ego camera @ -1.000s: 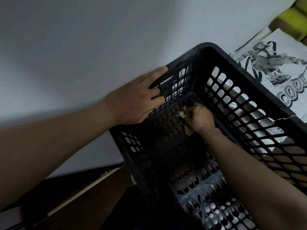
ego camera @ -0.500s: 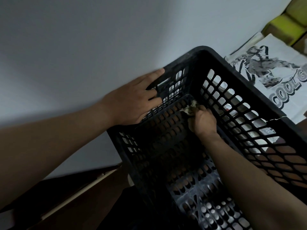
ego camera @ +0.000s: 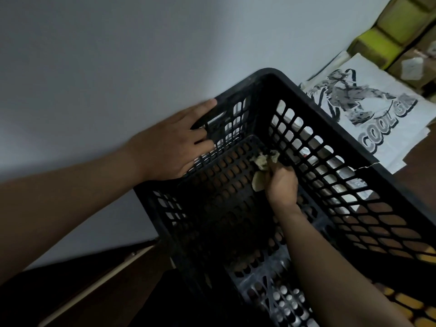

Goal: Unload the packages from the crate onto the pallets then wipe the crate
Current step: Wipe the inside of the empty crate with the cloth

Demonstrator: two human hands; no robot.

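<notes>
A black perforated plastic crate (ego camera: 313,109) stands tilted against a pale wall, with nothing but my right arm inside it. My left hand (ego camera: 169,147) rests on its far left wall, fingers hooked over the rim and through the handle slot. Inside the crate, my right hand (ego camera: 282,182) grips a small crumpled pale cloth (ego camera: 260,165) and presses it against the far bottom corner. No packages are visible inside the crate.
White printed bags or packages (ego camera: 368,107) lie just right of the crate. Yellow-green boxes (ego camera: 389,36) stack at the top right. A pale wall (ego camera: 118,55) is directly behind the crate. Dark floor and a light strip (ego camera: 101,286) lie at the lower left.
My right hand with the cloth has shifted a little along the crate's far bottom corner, toward the right wall. My left hand keeps its hold on the rim.
</notes>
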